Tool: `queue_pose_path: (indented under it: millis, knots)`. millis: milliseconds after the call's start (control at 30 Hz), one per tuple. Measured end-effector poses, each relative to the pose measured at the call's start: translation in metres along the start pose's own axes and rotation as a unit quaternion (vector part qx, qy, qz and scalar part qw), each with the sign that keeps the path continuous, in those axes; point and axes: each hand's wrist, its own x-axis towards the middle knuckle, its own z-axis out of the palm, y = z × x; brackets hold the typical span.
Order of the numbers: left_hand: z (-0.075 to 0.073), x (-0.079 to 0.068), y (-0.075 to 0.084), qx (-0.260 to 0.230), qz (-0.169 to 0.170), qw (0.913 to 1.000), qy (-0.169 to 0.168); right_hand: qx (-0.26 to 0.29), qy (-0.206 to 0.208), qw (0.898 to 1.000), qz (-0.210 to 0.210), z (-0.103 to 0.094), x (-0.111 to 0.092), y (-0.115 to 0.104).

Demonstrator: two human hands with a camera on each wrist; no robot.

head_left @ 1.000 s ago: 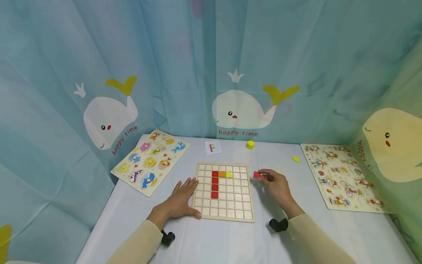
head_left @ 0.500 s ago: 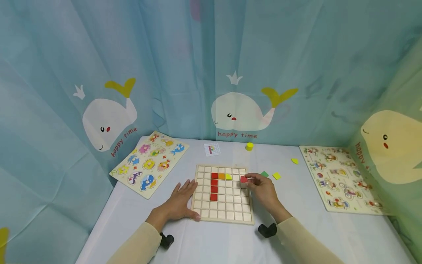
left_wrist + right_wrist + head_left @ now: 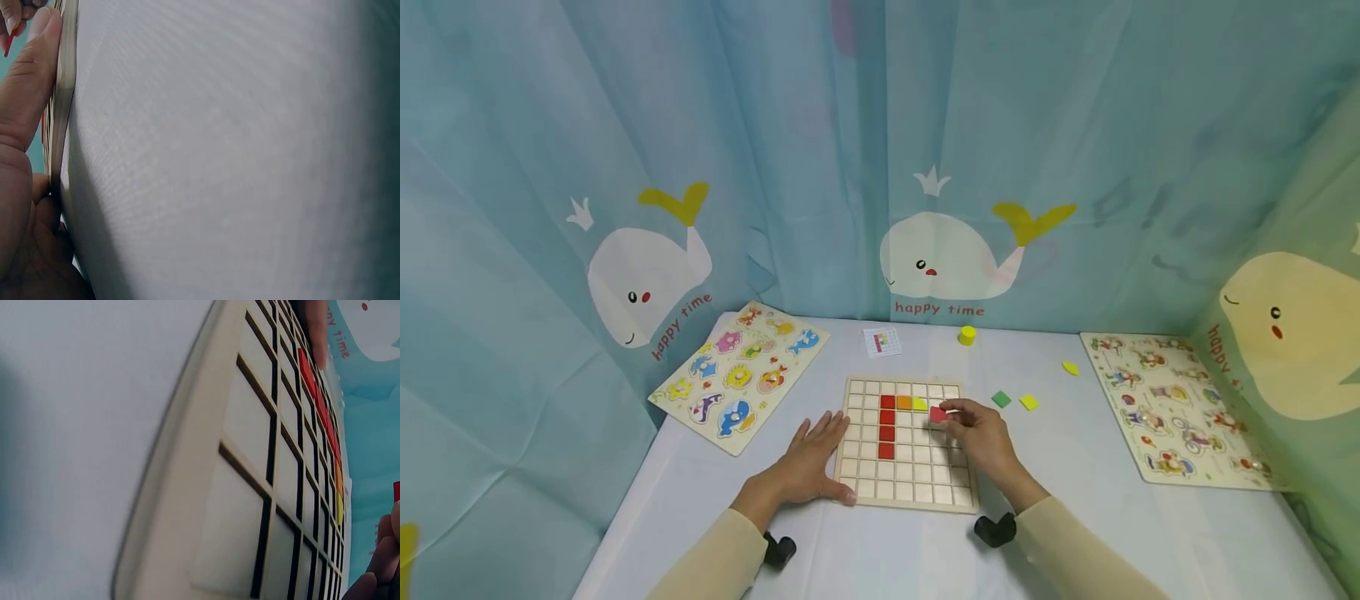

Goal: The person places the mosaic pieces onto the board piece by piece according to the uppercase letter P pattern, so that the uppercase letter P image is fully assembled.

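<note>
A square wooden grid board (image 3: 917, 492) lies on the table in the head view. Down one of its columns run several red square tiles (image 3: 887, 433), with an orange tile (image 3: 905, 402) and a yellow tile (image 3: 920, 403) beside the top one. My right hand (image 3: 985, 442) pinches another red tile (image 3: 937, 414) between thumb and fingertips, over the board's right part; its edge shows in the right wrist view. My left hand (image 3: 805, 462) rests with spread fingers at the board's left edge, thumb (image 3: 31, 75) on the front left corner.
Right of the board lie a green tile (image 3: 1002, 399), a yellow square (image 3: 1029, 402) and a yellow curved piece (image 3: 1070, 368). Behind it are a pattern card (image 3: 882, 342) and a yellow cylinder (image 3: 967, 336). Picture puzzle boards flank it, sea animals (image 3: 737, 375) left, people (image 3: 1172, 408) right.
My right hand has carried the red tile leftward from beside the board to above its right cells. The green and yellow tiles behind it have come into view. My left hand stays put.
</note>
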Motion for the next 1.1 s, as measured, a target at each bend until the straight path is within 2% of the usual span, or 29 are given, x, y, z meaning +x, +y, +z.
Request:
queue_pose_path:
  millis: [300, 567, 900, 1100]
  knots:
    - [0.001, 0.000, 0.000, 0.003, -0.002, 1.0000, -0.002, -0.007, -0.008, 1.000, -0.013, 0.017, -0.012, -0.005]
    - [-0.003, -0.002, 0.001, -0.005, 0.007, 1.0000, -0.001, -0.004, -0.050, 0.998, -0.030, 0.042, -0.026, -0.010]
    - [-0.003, -0.002, -0.001, 0.000, 0.009, 0.9999, -0.005, -0.048, -0.113, 0.989, -0.084, 0.057, -0.040, -0.013]
    - [-0.004, -0.001, -0.002, 0.002, 0.011, 0.9999, -0.004, -0.111, -0.112, 0.980, -0.121, 0.063, -0.043, -0.011]
